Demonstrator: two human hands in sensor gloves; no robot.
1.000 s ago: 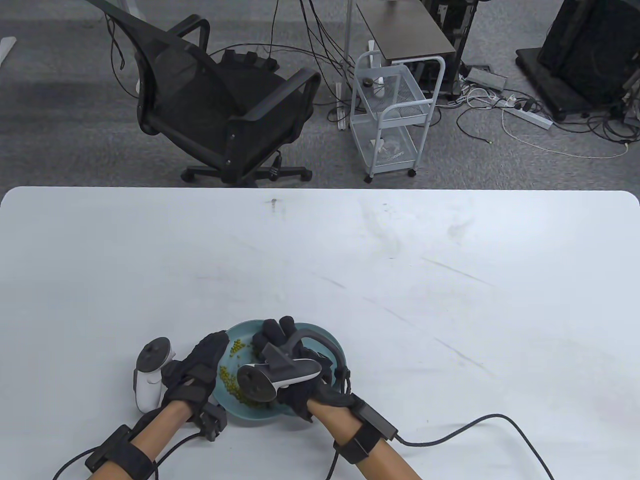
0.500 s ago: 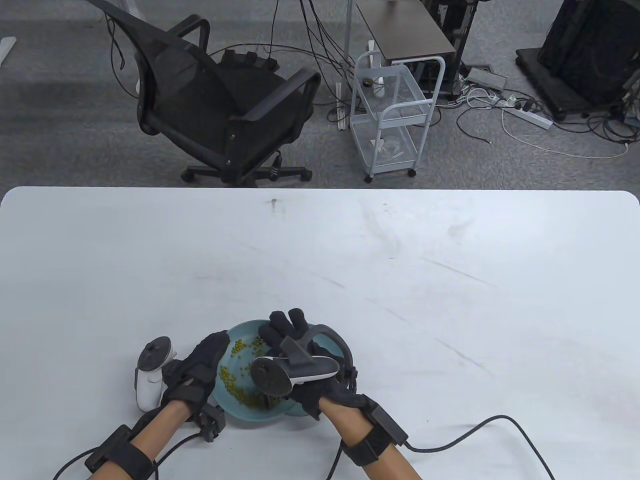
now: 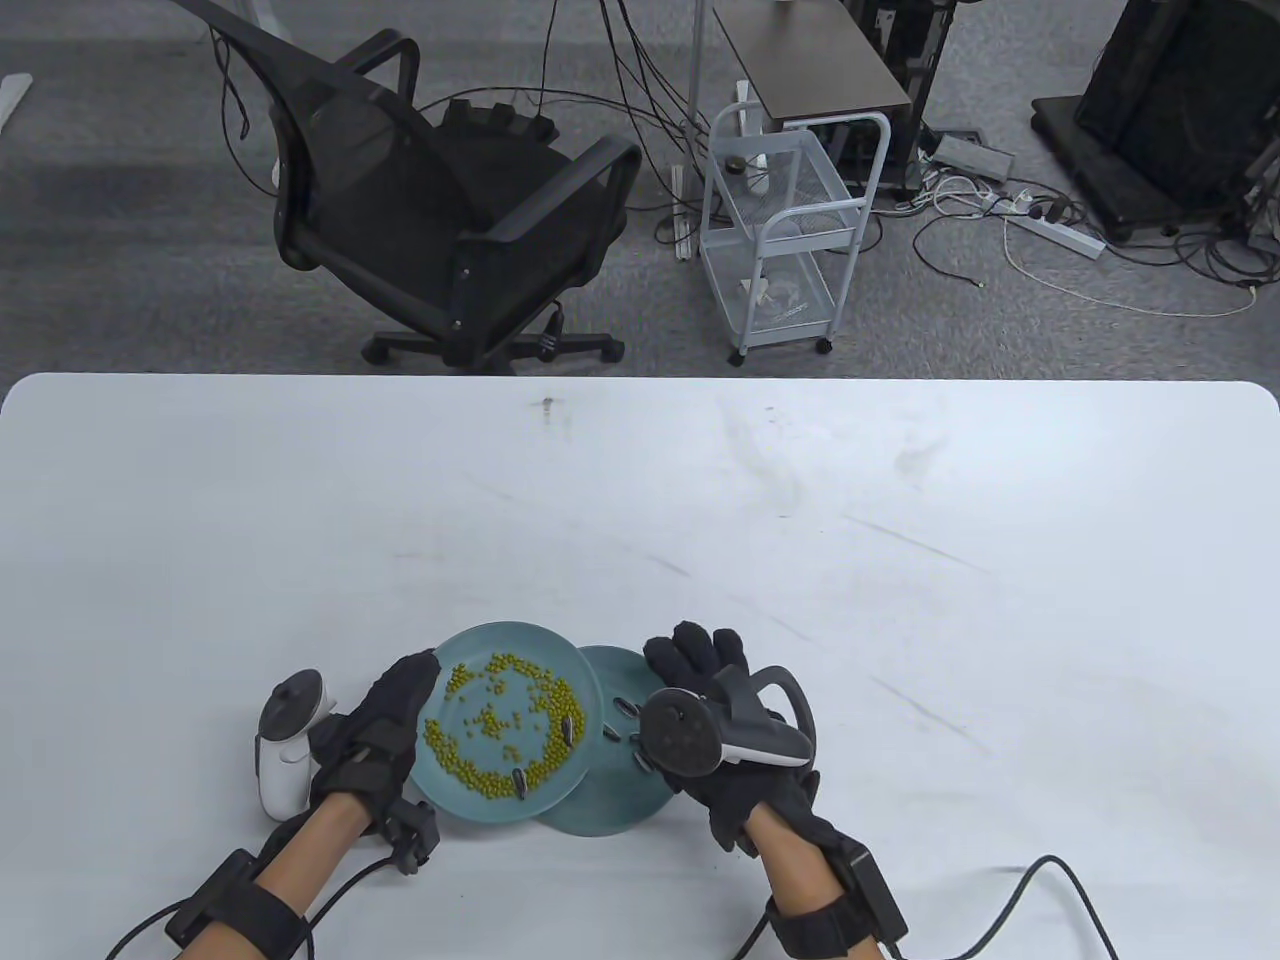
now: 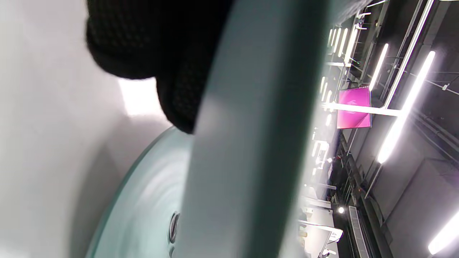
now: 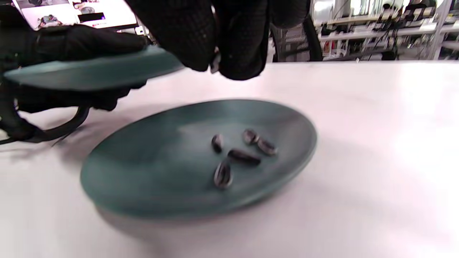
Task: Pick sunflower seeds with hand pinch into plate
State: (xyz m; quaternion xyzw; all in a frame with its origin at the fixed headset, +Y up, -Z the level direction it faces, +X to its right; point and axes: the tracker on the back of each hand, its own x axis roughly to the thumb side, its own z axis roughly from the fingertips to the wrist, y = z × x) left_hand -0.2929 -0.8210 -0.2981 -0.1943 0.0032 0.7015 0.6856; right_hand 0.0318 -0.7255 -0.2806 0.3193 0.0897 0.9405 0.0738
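The right hand's fingers are pressed together around one sunflower seed, held above the lower plate. Five more seeds lie in that plate, which sits on the white surface. The left hand grips the left rim of a second, raised plate; its fingers curl under that rim. This plate overlaps the lower one and carries green peas with a few dark seeds.

A lab or office: beyond the white worktop stand an office chair, a wire cart, and loose cables on grey carpet.
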